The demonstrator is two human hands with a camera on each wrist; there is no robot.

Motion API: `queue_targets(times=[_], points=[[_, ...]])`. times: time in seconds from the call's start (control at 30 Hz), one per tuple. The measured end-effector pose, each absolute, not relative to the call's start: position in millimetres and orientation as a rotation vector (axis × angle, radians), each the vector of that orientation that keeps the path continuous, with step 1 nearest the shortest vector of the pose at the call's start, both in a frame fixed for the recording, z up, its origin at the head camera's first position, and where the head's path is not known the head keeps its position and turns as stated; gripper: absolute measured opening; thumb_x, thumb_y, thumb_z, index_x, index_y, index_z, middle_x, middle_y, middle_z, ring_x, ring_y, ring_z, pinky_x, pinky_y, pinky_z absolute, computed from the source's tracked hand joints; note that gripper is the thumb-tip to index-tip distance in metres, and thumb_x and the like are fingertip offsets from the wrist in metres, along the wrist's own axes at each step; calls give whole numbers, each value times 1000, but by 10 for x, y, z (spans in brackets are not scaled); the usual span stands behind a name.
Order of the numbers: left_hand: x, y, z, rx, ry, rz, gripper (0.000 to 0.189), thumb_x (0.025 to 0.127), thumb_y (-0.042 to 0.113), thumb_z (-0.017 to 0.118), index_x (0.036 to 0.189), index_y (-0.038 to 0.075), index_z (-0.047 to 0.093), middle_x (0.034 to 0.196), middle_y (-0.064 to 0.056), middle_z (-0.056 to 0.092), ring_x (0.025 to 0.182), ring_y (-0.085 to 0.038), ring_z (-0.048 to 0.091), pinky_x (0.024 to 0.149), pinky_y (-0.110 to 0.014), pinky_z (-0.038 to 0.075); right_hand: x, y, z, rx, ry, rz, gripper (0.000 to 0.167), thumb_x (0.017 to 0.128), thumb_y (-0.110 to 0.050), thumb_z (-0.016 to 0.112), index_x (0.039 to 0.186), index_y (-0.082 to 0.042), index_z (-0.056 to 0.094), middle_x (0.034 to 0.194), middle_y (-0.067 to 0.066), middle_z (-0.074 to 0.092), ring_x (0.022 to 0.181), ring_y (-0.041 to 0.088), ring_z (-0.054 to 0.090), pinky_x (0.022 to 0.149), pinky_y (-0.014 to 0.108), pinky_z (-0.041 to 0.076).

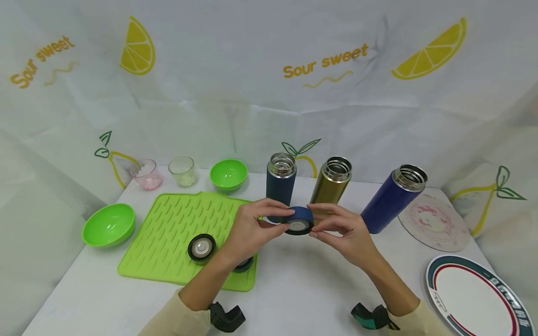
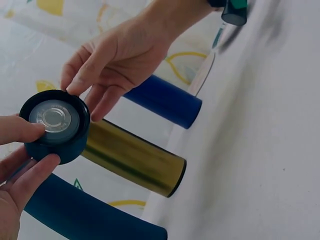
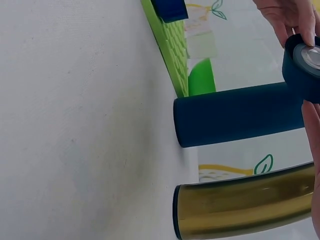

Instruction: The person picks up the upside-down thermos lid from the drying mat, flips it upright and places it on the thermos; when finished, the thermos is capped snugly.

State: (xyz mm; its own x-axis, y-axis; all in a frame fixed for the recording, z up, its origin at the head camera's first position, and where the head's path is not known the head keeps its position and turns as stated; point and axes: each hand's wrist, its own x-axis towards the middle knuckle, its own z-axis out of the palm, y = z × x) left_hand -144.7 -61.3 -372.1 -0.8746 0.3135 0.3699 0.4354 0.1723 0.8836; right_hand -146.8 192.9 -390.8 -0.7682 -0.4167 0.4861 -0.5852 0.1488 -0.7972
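Observation:
Between both hands is a dark blue bottle lid (image 1: 299,214), its underside with a metal disc turned toward me. My left hand (image 1: 257,224) pinches its left side, the thumb lying over the underside in the left wrist view. At the opposite edge, my right hand (image 1: 346,231) holds the rim with thumb and fingertips. Just behind the hands stand a dark teal bottle (image 1: 280,184) and a gold bottle (image 1: 329,186), both uncapped. A blue bottle (image 1: 388,200), also without a lid, is right of them.
On the green drying mat (image 1: 168,224) lie a lid (image 1: 202,248) and another lid (image 1: 244,266) partly behind my left forearm. Green bowls (image 1: 229,175) and small glasses (image 1: 182,171) stand at the back left. A round mat (image 1: 437,221) and a white plate (image 1: 475,298) lie at right.

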Motion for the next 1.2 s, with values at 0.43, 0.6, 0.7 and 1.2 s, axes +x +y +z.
queue_targets(times=[0.43,0.6,0.7,1.2], points=[[-1400,-591,-3725,-914,-2171,-1724,20,83,-6,78,101,1,81,112,-14,73,101,-25,74,81,-24,63,-1501,1934,-3909,1024,-2217,1900,46,82,15,73,127,14,62,131,-11,69,115,6,71,85,28,62],[-1415,-607,-3724,-920,-2196,-1790,27,81,-6,80,107,0,79,113,-15,72,105,-24,73,84,-25,63,-1502,1925,-3888,1050,-2213,1877,43,81,16,73,124,13,65,126,-8,71,109,7,72,83,29,63],[-1427,-618,-3717,-898,-2233,-1869,37,80,-3,83,116,0,76,116,-16,72,107,-24,73,86,-26,62,-1498,1927,-3880,1068,-2205,1844,43,81,16,74,123,11,66,125,-8,71,110,7,72,83,28,63],[-1429,-622,-3685,-712,-2331,-2034,40,80,12,87,117,10,76,134,-6,66,126,-22,64,96,-28,60,-1504,1905,-3849,1128,-2144,1721,46,74,20,77,117,3,73,130,-4,69,125,7,65,92,26,60]])
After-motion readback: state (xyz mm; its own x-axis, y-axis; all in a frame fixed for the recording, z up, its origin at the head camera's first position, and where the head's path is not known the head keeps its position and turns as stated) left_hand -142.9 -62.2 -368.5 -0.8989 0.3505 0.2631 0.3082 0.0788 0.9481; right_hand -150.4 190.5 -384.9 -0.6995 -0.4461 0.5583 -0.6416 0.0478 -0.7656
